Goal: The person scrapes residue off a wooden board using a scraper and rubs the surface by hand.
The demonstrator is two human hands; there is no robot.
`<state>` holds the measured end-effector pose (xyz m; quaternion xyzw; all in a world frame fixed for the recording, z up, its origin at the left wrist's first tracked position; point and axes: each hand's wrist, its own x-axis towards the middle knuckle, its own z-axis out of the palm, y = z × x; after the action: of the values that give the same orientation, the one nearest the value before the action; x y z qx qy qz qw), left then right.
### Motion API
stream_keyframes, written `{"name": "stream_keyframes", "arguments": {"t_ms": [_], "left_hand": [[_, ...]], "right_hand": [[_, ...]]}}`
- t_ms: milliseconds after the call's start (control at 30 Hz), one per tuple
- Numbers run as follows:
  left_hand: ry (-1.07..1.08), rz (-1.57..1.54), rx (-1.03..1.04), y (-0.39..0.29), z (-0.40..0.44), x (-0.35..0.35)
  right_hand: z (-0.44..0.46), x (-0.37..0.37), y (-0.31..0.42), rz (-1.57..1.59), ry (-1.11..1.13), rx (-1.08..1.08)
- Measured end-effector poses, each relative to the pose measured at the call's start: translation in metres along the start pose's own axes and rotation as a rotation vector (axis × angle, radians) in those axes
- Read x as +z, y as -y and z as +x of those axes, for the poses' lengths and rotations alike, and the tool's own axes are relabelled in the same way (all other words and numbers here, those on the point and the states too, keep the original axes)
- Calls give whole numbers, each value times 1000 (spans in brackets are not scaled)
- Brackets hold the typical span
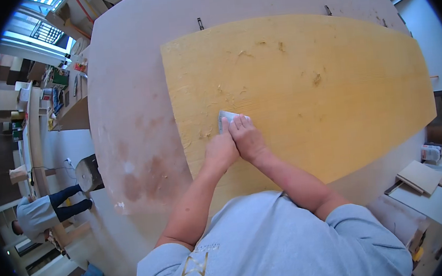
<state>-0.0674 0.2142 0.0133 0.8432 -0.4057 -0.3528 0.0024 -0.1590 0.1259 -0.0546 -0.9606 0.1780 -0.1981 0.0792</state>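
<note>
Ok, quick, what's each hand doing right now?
Left hand: closed, holding the pale flat tool against the yellow sheet.
Right hand: closed on the same tool, beside the left.

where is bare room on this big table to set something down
Free: the pale tabletop left of the yellow sheet, and beyond its far edge, past the dark clips. Crowded: the sheet's scraps, and where the left hand and right hand meet on a flat piece.
</note>
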Motion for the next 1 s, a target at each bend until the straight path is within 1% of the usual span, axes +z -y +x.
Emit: {"name": "stream_keyframes", "arguments": {"t_ms": [67,100,167,267,300,367,467,533,633,667,700,767,833,867,933,1000], "left_hand": [[-38,-30,13,6,38,0],[-63,-42,16,11,63,-3],[-91,28,103,17,113,-30],[-91,64,97,12,104,-43],[-95,53,85,10,96,-43],[-113,-35,26,4,50,-13],[-59,-3,17,-5,7,-1],[-83,-43,17,0,42,-10],[-28,41,48,12,110,-48],[-28,62,60,14,114,-49],[-28,83,72,15,118,-50],[-95,63,89,15,98,-32],[-130,-58,33,5,51,-6],[-112,-53,28,1,32,2],[-82,-41,21,-5,14,7],[-58,-113,39,3,50,-2]], "right_hand": [[10,-4,1,80,68,59],[39,-6,-11,168,144,126],[85,-1,-34,262,246,94],[93,-4,-36,227,315,139],[81,-3,-32,184,221,104],[30,3,-15,104,38,41],[-11,9,-6,-7,10,13],[21,-1,-11,113,105,114],[88,5,-32,243,257,196],[101,5,-36,277,310,214],[97,3,-35,250,320,186],[79,0,-31,196,338,136],[26,1,-15,95,101,63],[8,1,-9,46,-11,25],[9,-4,-8,35,-3,41],[16,-4,-8,91,47,89]]}}
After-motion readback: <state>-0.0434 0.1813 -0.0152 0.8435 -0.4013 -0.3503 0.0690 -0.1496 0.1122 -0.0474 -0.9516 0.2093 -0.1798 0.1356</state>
